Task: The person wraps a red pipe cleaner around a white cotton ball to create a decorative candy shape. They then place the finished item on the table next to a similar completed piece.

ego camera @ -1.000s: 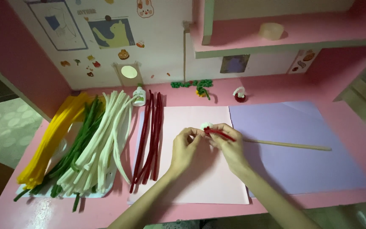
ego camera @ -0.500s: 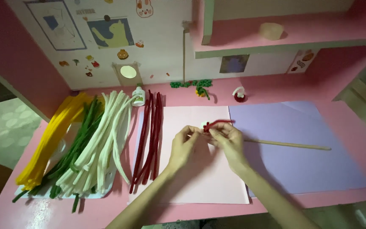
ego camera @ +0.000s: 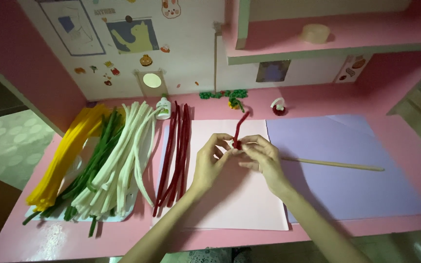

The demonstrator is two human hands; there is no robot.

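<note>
My left hand (ego camera: 212, 160) and my right hand (ego camera: 260, 157) meet over a pink paper sheet (ego camera: 230, 204) on the desk. Both pinch a small white piece wrapped with a red pipe cleaner (ego camera: 240, 127), whose free end sticks up and away from me. A thin wooden stick (ego camera: 337, 164) runs from under my right hand to the right across a lilac paper sheet (ego camera: 347, 185). What the fingers cover at the stick's near end is hidden.
Several dark red pipe cleaners (ego camera: 175, 156) lie left of the pink sheet. A tray holds white (ego camera: 123, 156), green (ego camera: 96, 163) and yellow (ego camera: 66, 156) pipe cleaners. A small glue bottle (ego camera: 162, 108), green bits (ego camera: 225, 94) and a small red-and-white figure (ego camera: 278, 107) sit by the back wall.
The red pipe cleaner's free end swung from pointing right, across my right hand, to pointing up and away. Both hands stayed together over the pink sheet.
</note>
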